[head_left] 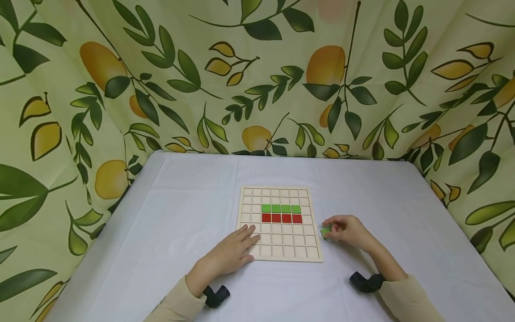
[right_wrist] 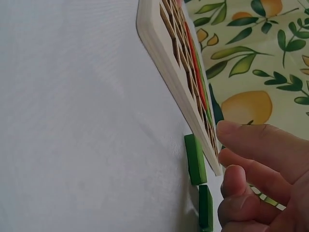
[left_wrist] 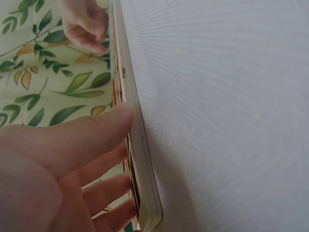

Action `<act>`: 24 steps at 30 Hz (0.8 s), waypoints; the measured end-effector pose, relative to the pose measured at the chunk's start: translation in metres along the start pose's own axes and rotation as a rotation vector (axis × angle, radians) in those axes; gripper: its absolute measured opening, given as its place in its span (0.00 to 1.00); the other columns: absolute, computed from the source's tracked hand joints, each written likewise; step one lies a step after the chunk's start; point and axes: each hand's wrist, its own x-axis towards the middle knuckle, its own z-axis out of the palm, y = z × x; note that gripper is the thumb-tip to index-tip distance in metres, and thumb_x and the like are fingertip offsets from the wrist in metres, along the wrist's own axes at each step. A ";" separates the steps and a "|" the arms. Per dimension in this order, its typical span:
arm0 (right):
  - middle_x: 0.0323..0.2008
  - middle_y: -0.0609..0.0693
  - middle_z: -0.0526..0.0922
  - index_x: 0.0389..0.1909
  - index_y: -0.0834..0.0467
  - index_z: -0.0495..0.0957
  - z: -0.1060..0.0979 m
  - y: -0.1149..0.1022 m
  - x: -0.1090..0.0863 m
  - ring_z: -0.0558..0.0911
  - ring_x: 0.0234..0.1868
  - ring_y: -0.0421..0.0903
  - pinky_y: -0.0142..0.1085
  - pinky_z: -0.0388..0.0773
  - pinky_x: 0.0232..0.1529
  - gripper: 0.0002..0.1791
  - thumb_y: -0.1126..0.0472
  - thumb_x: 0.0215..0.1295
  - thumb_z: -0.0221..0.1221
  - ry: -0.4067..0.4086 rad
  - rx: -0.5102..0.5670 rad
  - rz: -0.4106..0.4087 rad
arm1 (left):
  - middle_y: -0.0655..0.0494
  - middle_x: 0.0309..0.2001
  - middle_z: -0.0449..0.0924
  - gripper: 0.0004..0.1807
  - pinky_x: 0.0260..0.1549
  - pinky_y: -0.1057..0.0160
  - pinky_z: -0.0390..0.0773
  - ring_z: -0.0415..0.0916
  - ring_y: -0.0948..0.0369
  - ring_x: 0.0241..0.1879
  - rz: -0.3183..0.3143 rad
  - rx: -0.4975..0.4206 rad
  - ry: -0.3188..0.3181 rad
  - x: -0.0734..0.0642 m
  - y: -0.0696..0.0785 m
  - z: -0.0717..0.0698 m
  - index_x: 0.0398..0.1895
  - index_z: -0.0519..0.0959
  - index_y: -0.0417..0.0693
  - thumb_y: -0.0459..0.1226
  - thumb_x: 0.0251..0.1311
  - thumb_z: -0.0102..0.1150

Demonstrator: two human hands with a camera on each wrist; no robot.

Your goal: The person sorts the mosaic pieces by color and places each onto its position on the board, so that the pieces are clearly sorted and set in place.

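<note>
We saw a wooden grid board (head_left: 289,241) lying flat on the white-covered table (head_left: 193,201). Our left hand (head_left: 228,251) rested on the board's near left corner, its fingers straight, spread and grasping nothing. Just right of the board was our right hand (head_left: 349,231), its fingers bent close to two loose green tiles (right_wrist: 195,159), which lay beside the board's right edge; we could not tell whether the fingers gripped either one. Around the board's middle we had a row of green tiles (head_left: 285,209), four side by side, and directly on its near side a row of red tiles (head_left: 276,218), also four. Beyond the board hung a curtain (head_left: 225,27) printed with leaves and orange fruit.
</note>
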 end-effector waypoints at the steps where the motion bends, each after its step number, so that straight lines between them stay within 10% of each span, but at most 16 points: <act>1: 0.20 0.46 0.70 0.41 0.69 0.82 0.000 0.000 -0.001 0.65 0.20 0.32 0.24 0.63 0.20 0.16 0.66 0.51 0.69 -0.003 -0.007 0.001 | 0.43 0.74 0.59 0.30 0.72 0.47 0.63 0.56 0.45 0.74 0.000 0.000 0.001 0.000 0.000 0.000 0.69 0.66 0.43 0.42 0.64 0.57; 24: 0.21 0.45 0.70 0.40 0.67 0.82 -0.002 0.012 -0.005 0.65 0.22 0.32 0.24 0.62 0.21 0.16 0.66 0.49 0.70 -0.026 -0.090 -0.018 | 0.44 0.74 0.59 0.30 0.72 0.47 0.62 0.56 0.46 0.75 -0.009 -0.003 -0.004 0.000 0.000 0.001 0.69 0.66 0.44 0.42 0.65 0.56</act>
